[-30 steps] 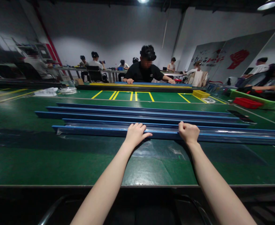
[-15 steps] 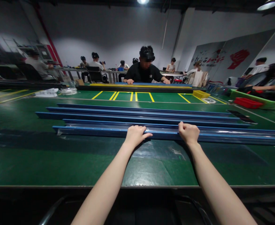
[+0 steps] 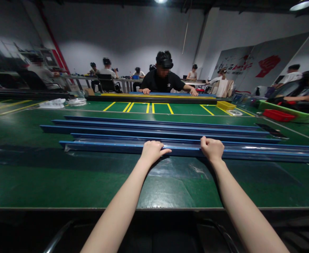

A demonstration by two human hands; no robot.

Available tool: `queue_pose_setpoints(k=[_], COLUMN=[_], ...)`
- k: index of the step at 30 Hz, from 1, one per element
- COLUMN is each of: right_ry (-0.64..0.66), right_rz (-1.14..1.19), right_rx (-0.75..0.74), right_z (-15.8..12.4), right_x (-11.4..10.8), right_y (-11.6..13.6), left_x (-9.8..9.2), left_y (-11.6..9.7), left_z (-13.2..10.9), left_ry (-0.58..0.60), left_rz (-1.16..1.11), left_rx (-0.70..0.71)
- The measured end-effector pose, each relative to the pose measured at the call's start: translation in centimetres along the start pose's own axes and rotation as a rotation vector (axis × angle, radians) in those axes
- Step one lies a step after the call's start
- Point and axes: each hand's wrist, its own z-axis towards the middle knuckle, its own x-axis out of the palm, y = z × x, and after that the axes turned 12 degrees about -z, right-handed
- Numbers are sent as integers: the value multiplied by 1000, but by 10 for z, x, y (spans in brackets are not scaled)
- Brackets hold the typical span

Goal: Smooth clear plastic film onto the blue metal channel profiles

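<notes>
A long blue channel-shaped strip lies across the table in front of me, a clear film-like sheen along its inside. My left hand grips its front wall, with the fingers curled over the top and the thumb pointing right along the outer face. To the right, my right hand is closed in a fist around the same front wall; its fingertips are hidden. Just behind lie more blue strips, parallel to the held one and apart from my hands.
The green table carries a clear plastic sheet under my forearms. Across it, a person in black rests both hands at yellow and black strips. A dark phone-like object, red tray and yellow tray sit at right.
The hand of the person opposite, on the right side of my view, has shifted a little further right. My own hands and the blue strip stay where they were.
</notes>
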Motion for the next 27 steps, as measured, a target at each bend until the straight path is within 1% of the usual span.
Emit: queue_pose_setpoints(k=[9,18,27], right_ry=[16,34,21], right_rz=[-5,-9,-14], right_rx=[2,-4,-5], right_z=[1,1,2], right_x=[0,0,3], right_y=[0,0,-2], left_x=[0,3,4], left_y=[0,-1,-1], left_z=[0,0,0], left_ry=[-5,-23,-33], left_rz=[7,21,37], left_rx=[5,41,54])
